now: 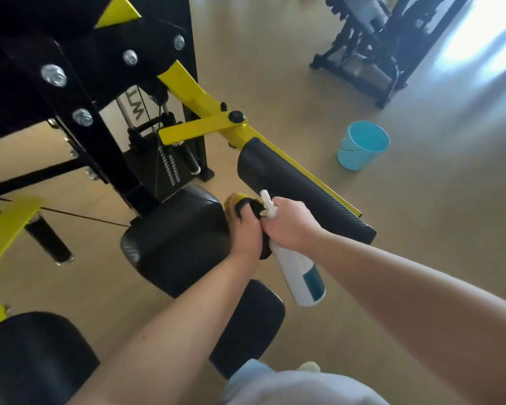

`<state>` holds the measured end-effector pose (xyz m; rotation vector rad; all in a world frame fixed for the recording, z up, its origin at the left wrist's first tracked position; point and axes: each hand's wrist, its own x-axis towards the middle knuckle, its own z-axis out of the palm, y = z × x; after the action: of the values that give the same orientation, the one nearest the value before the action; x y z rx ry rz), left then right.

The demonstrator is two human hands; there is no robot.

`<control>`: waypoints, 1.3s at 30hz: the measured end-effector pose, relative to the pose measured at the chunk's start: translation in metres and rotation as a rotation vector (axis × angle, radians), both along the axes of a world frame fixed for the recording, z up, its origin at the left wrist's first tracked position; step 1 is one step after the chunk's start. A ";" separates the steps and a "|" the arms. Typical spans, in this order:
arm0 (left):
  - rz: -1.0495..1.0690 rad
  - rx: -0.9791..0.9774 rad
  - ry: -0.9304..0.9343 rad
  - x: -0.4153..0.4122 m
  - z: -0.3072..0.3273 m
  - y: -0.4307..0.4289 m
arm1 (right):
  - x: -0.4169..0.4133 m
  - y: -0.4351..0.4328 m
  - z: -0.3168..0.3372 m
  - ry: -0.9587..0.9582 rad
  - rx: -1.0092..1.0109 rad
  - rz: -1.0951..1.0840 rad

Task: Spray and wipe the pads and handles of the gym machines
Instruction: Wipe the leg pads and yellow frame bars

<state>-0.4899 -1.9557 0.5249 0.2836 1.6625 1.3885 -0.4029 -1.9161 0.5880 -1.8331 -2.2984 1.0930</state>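
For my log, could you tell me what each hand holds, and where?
Right hand grips the spray bottle at its neck; left hand holds a black cloth against the handle.

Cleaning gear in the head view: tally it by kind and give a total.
Spray bottle: 1, held in the right hand
Dark cloth: 1, gripped by the left hand
Blue bucket: 1
Total: 3

Both bare forearms extended forward and converging, hands close together at the centre: left hand (246, 229) palm-down with fingers curled over a dark cloth (264, 248), right hand (289, 226) knuckles-up with fingers wrapped round the neck of a white spray bottle (301, 276) hanging below the wrist.
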 end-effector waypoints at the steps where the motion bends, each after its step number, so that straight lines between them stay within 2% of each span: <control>1: 0.008 0.001 -0.049 -0.002 0.000 0.001 | -0.003 0.003 0.002 -0.011 0.011 0.021; 5: -0.013 0.027 -0.053 -0.007 0.004 -0.001 | -0.001 0.006 0.002 -0.039 0.027 0.054; 14: -0.282 0.132 0.422 0.010 -0.002 -0.016 | 0.052 -0.026 -0.003 -0.061 0.065 -0.027; 19: -0.354 0.262 0.558 0.026 -0.002 -0.014 | 0.090 -0.041 -0.005 -0.098 0.069 -0.083; 24: -0.392 0.282 0.588 0.045 0.001 -0.010 | 0.124 -0.051 -0.005 -0.077 0.087 -0.155; 29: -0.436 0.266 0.615 0.060 -0.006 -0.010 | 0.155 -0.060 -0.009 -0.070 0.005 -0.275; 35: -0.443 0.220 0.603 0.071 -0.015 -0.016 | 0.165 -0.072 -0.027 -0.125 -0.036 -0.180; 39: -0.400 0.163 0.519 0.070 -0.021 -0.023 | 0.153 -0.077 -0.037 -0.137 -0.032 -0.146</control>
<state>-0.4196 -1.9788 0.5039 1.0852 1.7676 1.2002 -0.2496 -1.9928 0.5509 -2.1115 -2.1838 1.0211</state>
